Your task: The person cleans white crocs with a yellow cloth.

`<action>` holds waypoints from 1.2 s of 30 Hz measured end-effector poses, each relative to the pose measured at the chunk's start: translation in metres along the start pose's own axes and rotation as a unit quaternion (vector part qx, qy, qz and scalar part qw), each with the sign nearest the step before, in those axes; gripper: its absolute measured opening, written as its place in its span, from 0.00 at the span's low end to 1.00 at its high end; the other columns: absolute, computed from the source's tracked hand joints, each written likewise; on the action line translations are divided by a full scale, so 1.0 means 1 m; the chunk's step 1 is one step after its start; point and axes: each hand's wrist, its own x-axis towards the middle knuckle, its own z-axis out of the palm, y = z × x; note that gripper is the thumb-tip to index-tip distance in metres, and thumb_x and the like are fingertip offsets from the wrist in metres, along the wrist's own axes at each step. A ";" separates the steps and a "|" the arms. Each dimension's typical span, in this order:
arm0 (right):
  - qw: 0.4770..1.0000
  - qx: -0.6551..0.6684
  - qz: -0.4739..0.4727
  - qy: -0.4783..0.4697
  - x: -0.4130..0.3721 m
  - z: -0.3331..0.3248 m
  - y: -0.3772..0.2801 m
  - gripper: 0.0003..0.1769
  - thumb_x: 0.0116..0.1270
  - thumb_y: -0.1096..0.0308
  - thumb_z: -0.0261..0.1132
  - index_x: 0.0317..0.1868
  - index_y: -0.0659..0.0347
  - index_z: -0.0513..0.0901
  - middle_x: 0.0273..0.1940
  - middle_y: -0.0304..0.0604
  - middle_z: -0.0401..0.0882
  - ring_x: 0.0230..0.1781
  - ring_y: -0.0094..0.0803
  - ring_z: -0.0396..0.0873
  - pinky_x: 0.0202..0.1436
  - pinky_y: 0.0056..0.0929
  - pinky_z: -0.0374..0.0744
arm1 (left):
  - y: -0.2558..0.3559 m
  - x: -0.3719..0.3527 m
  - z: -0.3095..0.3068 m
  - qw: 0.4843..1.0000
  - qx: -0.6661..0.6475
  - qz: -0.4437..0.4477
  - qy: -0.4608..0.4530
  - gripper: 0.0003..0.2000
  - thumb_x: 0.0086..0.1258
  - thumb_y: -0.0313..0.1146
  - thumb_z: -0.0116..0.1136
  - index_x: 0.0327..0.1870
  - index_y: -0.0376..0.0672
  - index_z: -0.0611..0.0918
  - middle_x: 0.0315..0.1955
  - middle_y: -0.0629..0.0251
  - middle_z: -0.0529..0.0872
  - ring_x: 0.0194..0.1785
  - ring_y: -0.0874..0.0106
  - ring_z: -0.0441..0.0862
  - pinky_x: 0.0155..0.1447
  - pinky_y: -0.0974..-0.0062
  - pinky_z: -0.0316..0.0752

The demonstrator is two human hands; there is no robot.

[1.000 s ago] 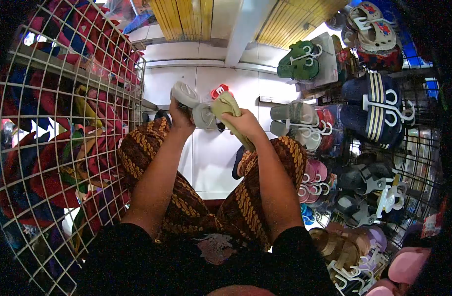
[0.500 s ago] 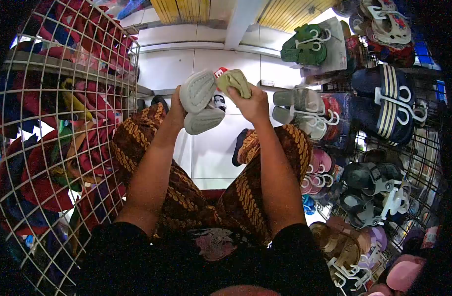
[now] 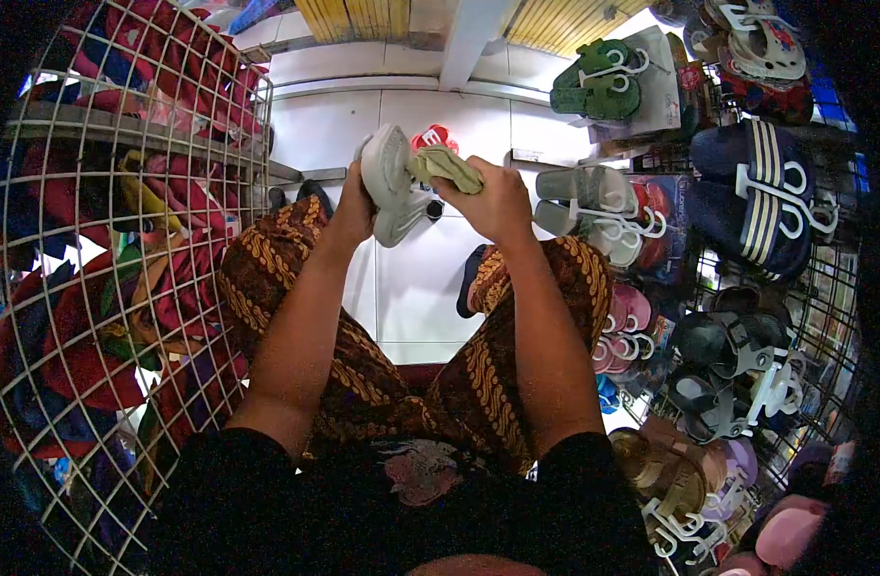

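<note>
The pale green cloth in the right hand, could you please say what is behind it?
Just beyond the cloth, part of a red item with a white mark shows against the white tiled floor. Whatever the cloth and right hand cover cannot be seen.

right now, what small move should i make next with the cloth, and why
I'd probably draw the cloth lightly across the upper of the pale sandals. Your right hand grips it bunched up right beside that one's edge, and your left hand holds them from the other side, so a short wipe looks easy.
</note>
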 end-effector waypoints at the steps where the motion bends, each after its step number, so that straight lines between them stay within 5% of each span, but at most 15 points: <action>1: 1.000 0.006 0.000 -0.009 -0.001 -0.002 -0.003 0.21 0.56 0.48 0.73 0.35 0.59 0.85 0.25 0.48 0.82 0.27 0.45 0.82 0.34 0.38 0.78 | -0.006 -0.002 0.000 0.997 0.038 0.062 -0.010 0.31 0.77 0.59 0.32 0.70 0.45 0.66 0.59 0.59 0.76 0.60 0.65 0.76 0.64 0.63 0.74; 3: 0.999 0.000 -0.032 -0.012 -0.004 -0.006 -0.007 0.21 0.55 0.49 0.74 0.35 0.59 0.85 0.26 0.48 0.83 0.27 0.44 0.82 0.35 0.38 0.78 | -0.008 -0.001 0.000 0.998 0.015 0.058 0.019 0.32 0.77 0.61 0.33 0.71 0.46 0.65 0.60 0.59 0.75 0.62 0.65 0.75 0.65 0.63 0.74; 5: 0.998 0.009 -0.054 -0.022 -0.006 -0.011 -0.010 0.20 0.54 0.50 0.74 0.36 0.59 0.85 0.26 0.47 0.83 0.27 0.44 0.82 0.35 0.37 0.78 | -0.003 0.008 0.002 0.986 -0.108 -0.075 0.100 0.34 0.76 0.63 0.34 0.72 0.47 0.63 0.61 0.59 0.74 0.63 0.65 0.74 0.65 0.63 0.73; 11: 0.997 0.033 -0.063 -0.021 -0.010 -0.014 -0.020 0.21 0.52 0.50 0.75 0.36 0.58 0.85 0.27 0.48 0.83 0.27 0.43 0.82 0.35 0.36 0.79 | -0.012 0.016 -0.010 0.985 -0.138 -0.088 0.059 0.33 0.76 0.62 0.37 0.72 0.47 0.63 0.61 0.59 0.74 0.63 0.64 0.75 0.66 0.62 0.73; 14: 0.997 0.022 -0.070 -0.016 -0.010 -0.013 -0.018 0.20 0.52 0.51 0.75 0.36 0.58 0.86 0.27 0.47 0.83 0.26 0.42 0.82 0.35 0.35 0.79 | -0.031 0.024 -0.031 0.980 -0.178 -0.075 -0.035 0.32 0.77 0.61 0.38 0.71 0.47 0.65 0.61 0.59 0.75 0.62 0.64 0.76 0.66 0.62 0.74; 22: 0.997 0.061 -0.048 -0.028 -0.009 -0.012 -0.015 0.19 0.54 0.56 0.76 0.39 0.61 0.86 0.27 0.45 0.85 0.25 0.31 0.82 0.35 0.31 0.79 | -0.032 0.031 -0.036 0.987 -0.097 -0.079 -0.099 0.30 0.78 0.58 0.38 0.72 0.46 0.65 0.59 0.59 0.77 0.59 0.68 0.78 0.63 0.67 0.77; 25: 0.988 0.151 0.017 -0.030 -0.007 -0.008 -0.013 0.24 0.54 0.49 0.75 0.48 0.54 0.86 0.36 0.48 0.87 0.37 0.42 0.86 0.44 0.36 0.81 | -0.027 0.027 -0.027 0.992 0.006 -0.094 -0.084 0.29 0.79 0.57 0.38 0.71 0.45 0.65 0.59 0.60 0.78 0.58 0.68 0.79 0.62 0.67 0.77; 27: 0.987 0.152 0.042 -0.011 -0.004 -0.009 -0.012 0.25 0.55 0.49 0.75 0.49 0.55 0.86 0.37 0.49 0.87 0.38 0.40 0.87 0.45 0.35 0.81 | -0.013 0.005 0.004 0.992 -0.051 -0.113 -0.013 0.27 0.80 0.52 0.37 0.70 0.44 0.67 0.57 0.61 0.79 0.56 0.69 0.80 0.61 0.67 0.78; 32: 0.985 0.097 0.143 -0.002 0.004 -0.017 -0.007 0.27 0.55 0.47 0.74 0.50 0.56 0.86 0.38 0.51 0.87 0.39 0.41 0.87 0.46 0.36 0.82 | -0.015 0.020 -0.010 0.993 0.030 -0.091 -0.073 0.29 0.76 0.56 0.42 0.69 0.45 0.69 0.55 0.60 0.80 0.53 0.69 0.81 0.57 0.67 0.80; 36: 0.990 0.111 0.081 -0.043 0.003 -0.013 0.004 0.29 0.55 0.43 0.73 0.51 0.54 0.86 0.38 0.50 0.88 0.40 0.45 0.86 0.47 0.39 0.82 | -0.019 0.018 -0.018 0.992 0.009 -0.086 -0.092 0.29 0.76 0.57 0.41 0.69 0.44 0.70 0.54 0.60 0.81 0.53 0.70 0.81 0.57 0.67 0.80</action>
